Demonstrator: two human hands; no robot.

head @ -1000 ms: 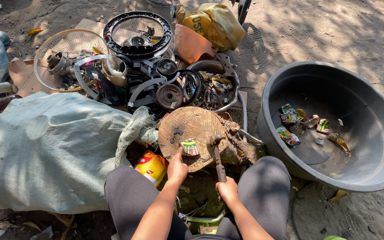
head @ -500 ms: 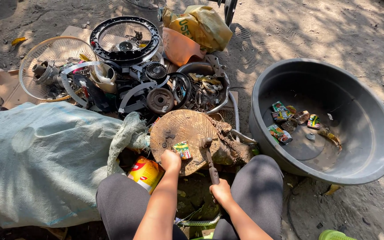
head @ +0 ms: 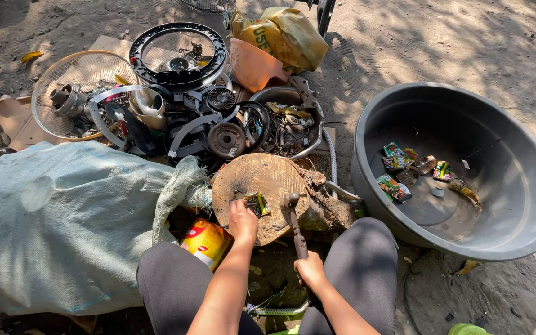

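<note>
Seated on bare ground: left hand pinching a small crushed green can flat on a round wooden block, right hand clenched round a hammer with its head resting on the block. Already flattened, by the look of it: a handful of cans in the grey basin. Left beside the knees: a bulging pale sack and a heap of fan parts.

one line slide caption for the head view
Left hand steadies crushed can on round wooden block; right hand grips hammer.
</note>
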